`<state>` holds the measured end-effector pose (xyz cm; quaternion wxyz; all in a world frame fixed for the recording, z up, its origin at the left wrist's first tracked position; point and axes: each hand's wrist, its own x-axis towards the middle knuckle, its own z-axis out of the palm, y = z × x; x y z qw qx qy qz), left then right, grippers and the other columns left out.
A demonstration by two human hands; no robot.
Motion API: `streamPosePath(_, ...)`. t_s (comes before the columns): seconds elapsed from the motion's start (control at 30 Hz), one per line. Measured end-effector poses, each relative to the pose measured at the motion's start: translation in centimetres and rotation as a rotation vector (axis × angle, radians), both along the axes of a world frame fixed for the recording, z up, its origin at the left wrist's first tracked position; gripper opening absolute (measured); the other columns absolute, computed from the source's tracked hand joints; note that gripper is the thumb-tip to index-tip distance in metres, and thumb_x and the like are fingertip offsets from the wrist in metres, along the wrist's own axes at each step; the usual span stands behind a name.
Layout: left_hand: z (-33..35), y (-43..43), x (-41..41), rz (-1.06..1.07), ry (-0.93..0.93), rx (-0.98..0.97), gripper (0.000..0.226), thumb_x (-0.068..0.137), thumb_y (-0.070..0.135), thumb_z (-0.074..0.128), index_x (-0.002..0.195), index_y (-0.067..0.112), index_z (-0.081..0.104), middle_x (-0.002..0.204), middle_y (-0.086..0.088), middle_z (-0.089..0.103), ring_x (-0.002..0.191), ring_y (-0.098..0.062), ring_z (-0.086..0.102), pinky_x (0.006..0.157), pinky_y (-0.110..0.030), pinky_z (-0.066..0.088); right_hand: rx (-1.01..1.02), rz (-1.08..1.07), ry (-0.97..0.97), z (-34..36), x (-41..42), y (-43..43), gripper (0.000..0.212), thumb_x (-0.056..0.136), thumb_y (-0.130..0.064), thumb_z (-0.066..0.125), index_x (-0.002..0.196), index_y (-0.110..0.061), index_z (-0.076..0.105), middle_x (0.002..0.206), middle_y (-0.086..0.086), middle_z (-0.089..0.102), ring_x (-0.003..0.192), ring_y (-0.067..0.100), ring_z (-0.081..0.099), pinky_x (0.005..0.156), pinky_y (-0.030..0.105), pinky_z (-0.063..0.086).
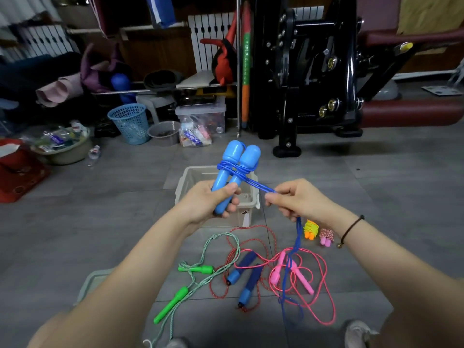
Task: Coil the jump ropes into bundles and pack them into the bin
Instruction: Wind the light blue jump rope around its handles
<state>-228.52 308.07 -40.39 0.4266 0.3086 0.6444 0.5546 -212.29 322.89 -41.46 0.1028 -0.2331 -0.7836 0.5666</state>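
Left hand point(208, 199) — clenched round the lower ends of the two light-blue handles point(234, 172), held side by side and tilted up and away over the bin. Blue rope point(253, 183) — several turns wound about the handles just below their bulbous tops, one taut stretch running to the right hand point(298, 199), which pinches it between thumb and fingers; the rest hangs down from that hand to the floor. Beige bin point(253, 197) — open-topped, on the grey tiled floor point(376, 197), directly behind and beneath both hands. Loose ropes on the floor nearer the person: green-handled rope point(175, 300) with a pale twisted cord, at left; dark-blue-handled rope point(247, 280) with a red speckled cord, in the middle; pink rope point(303, 280) at right, its cord tangled over the neighbour's. Two ropes already wound — an orange and yellow bundle point(310, 229) and a pink bundle point(326, 237), just beside each other, right of the bin
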Motion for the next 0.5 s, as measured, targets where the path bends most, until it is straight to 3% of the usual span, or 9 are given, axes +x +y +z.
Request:
streamPosePath(0.07,-0.6,0.4,-0.2,0.05,-0.026,-0.029,0.018,0.094,0.023,0.056,0.091,0.006,0.062,0.068,-0.003,0.062,0.052,-0.007,0.056,0.046,-0.017,0.045,0.16,0.097,-0.081,0.4,0.3,-0.8,0.022,0.093,-0.025,0.057,0.077,-0.016,0.069,0.045,-0.003,0.05,0.038,0.012,0.041,0.04,0.019,0.036)
streamPosePath(0.2,-2.1,1.3,0.0,-0.017,0.146,-0.166,0.016,0.095,0.022,0.056,0.089,0.008,0.061,0.072,-0.004,0.062,0.048,-0.006,0.055,0.045,-0.017,0.044,0.353,0.163,-0.098,1.5,0.9,-1.4,0.024,0.092,-0.03,0.057,0.078,-0.015,0.07,0.045,-0.003,0.054,0.034,0.005,0.041,0.044,0.012,0.034)
streamPosePath(0.37,-3.9,2.3,1.3,-0.201,0.564,-0.391,0.014,0.092,0.024,0.059,0.09,0.011,0.063,0.07,-0.001,0.067,0.05,-0.011,0.059,0.048,-0.02,0.047,0.49,0.22,-0.133,1.9,1.2,-1.4,0.032,0.088,-0.029,0.064,0.057,-0.024,0.058,0.036,-0.011,0.051,0.036,0.002,0.046,0.047,0.009,0.033)
streamPosePath(0.5,-4.0,2.5,2.5,-0.399,0.868,-0.499,0.024,0.09,0.035,0.06,0.092,0.012,0.065,0.078,-0.002,0.072,0.06,-0.015,0.064,0.059,-0.022,0.049,0.558,0.144,-0.112,1.6,1.0,-0.2,0.03,0.085,-0.032,0.066,0.057,-0.028,0.06,0.039,-0.008,0.049,0.04,0.006,0.045,0.05,0.023,0.038)
